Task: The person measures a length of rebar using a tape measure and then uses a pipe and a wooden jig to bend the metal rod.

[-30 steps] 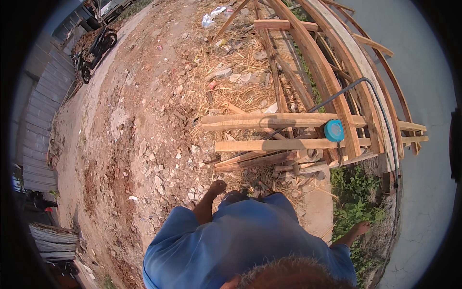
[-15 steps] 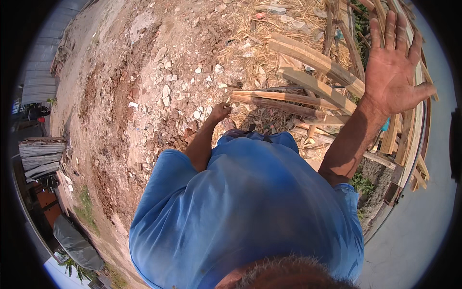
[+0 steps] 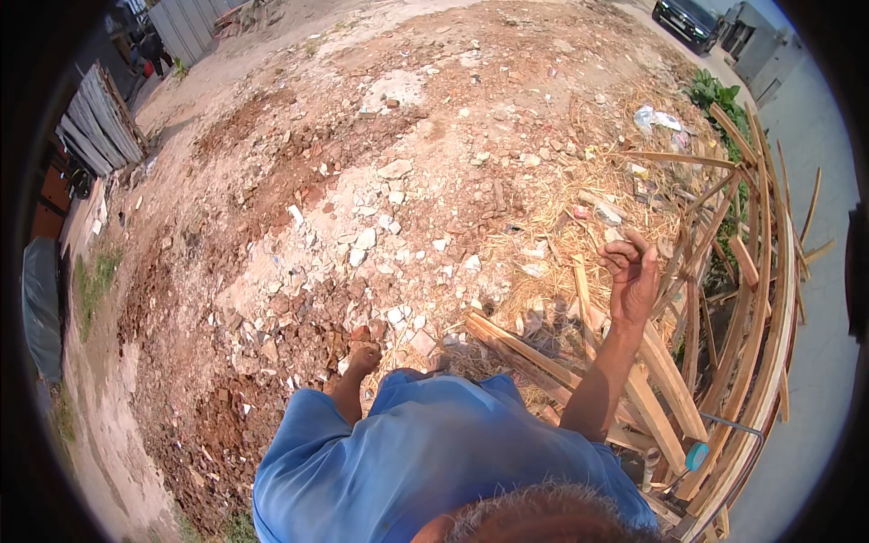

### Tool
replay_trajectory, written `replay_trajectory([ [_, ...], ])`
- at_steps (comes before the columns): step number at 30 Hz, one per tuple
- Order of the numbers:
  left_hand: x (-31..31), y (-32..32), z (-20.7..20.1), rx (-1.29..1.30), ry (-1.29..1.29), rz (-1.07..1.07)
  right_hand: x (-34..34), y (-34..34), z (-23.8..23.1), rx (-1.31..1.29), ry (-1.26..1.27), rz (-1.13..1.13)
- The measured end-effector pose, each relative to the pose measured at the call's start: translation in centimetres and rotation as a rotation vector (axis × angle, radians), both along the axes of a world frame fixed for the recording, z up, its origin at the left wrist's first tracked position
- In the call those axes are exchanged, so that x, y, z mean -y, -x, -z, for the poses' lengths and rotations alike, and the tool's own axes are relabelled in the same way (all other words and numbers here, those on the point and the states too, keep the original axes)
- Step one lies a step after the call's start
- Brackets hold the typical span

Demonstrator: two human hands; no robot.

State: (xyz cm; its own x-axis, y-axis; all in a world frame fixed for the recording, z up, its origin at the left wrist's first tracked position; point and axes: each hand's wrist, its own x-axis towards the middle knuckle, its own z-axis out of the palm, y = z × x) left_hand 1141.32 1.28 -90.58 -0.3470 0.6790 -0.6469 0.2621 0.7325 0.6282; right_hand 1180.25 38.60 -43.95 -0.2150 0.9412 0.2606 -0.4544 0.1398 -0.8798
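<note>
My right hand [image 3: 631, 279] is raised in front of me at the right, above straw and sawn timber. Its fingers are bent but apart, and nothing shows in them. Beneath the forearm lie pale wooden beams [image 3: 654, 412], seen partly behind the arm. Low beside my body hangs my left hand [image 3: 365, 357], over broken rubble [image 3: 398, 315]. It looks small here, with its fingers mostly hidden, so their closing cannot be made out. Near the beams at the lower right are a round turquoise thing [image 3: 696, 455] and a bent metal rod [image 3: 738, 423].
Long wooden strips [image 3: 769, 335] are heaped along a grey wall [image 3: 819, 362] on the right. Straw [image 3: 543, 244] and stones cover the uneven ground ahead. Stacked boards [image 3: 100, 122] and a grey cover [image 3: 41, 308] stand far left. A dark car [image 3: 688, 23] is at the far right.
My view has tilted up, showing more ground and the car. The right hand has gone from flat and spread to loosely bent fingers. The left hand still hangs low.
</note>
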Motion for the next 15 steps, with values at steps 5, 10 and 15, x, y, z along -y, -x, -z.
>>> replay_trajectory([
  [5, 2.7, 5.3, -1.0, -0.362, -0.359, 0.080, 0.2, 2.3, 28.7, 1.587, -0.064, -0.385],
  [10, -0.4, 6.5, -9.6, -0.108, -0.081, -0.336, 3.3, 2.0, 39.6, 1.501, 0.327, -0.792],
  [15, 3.5, 7.0, -8.2, 0.098, -0.112, -0.923, -1.2, 9.3, 41.0, 1.462, 0.333, -0.837],
])
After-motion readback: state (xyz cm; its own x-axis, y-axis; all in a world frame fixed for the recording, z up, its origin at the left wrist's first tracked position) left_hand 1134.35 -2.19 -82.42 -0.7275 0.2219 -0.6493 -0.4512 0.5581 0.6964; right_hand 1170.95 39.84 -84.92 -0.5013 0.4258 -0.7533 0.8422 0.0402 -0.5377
